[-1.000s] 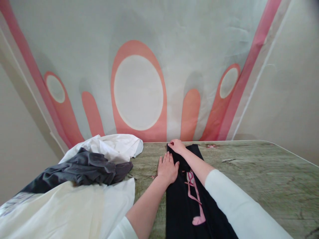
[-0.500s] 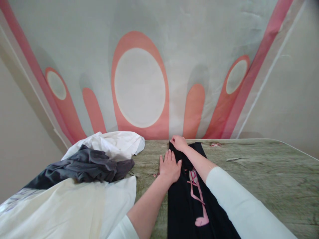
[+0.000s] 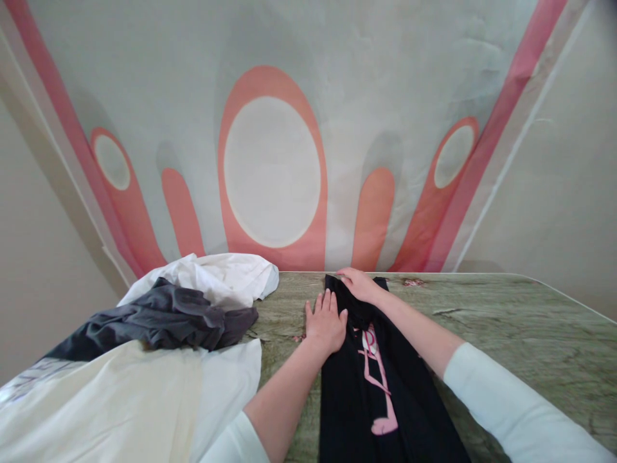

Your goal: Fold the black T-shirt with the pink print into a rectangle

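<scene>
A black garment with a pink cartoon-figure print lies lengthwise on the table; its near end runs out of view. My left hand rests flat on its left edge, fingers spread and pointing away from me. Across the far end, where the cloth is bunched and folded over, lies my right hand. Its fingers point left and look loosely extended on the cloth, with their undersides hidden. Whether the garment is a shirt or something else I cannot tell.
Left of my arms lies a heap of clothes: a white piece at the back, a crumpled dark grey one and a cream one in front. The wood-grain table ends at a wall with a pink-and-white printed backdrop.
My right hand has shifted right along the garment's far end, and its fingers have gone from pinched to loosely extended. My left hand stays flat in nearly the same place.
</scene>
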